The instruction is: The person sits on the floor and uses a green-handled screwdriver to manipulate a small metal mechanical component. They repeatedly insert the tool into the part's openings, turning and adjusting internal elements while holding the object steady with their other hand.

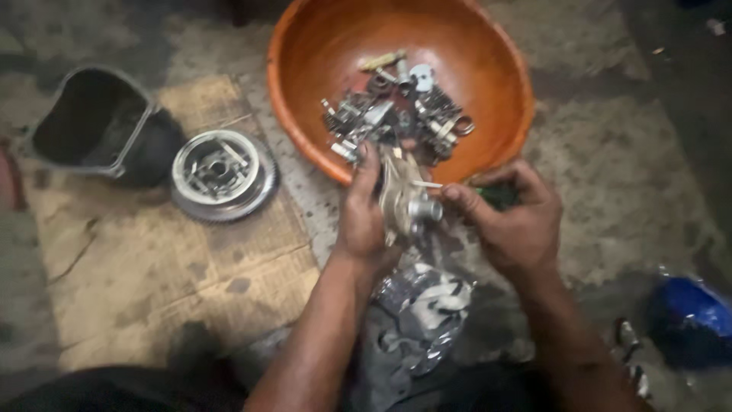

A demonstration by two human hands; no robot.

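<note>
A pale, grimy metal casting [404, 200] with a short round spout stands upright, just before the orange bowl's rim.

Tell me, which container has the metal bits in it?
The orange bowl: it holds a heap of small metal parts. The black tub looks empty.

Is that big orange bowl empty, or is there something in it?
Not empty. The orange bowl holds a heap of small metal parts on its bottom; the upper walls are bare.
</note>
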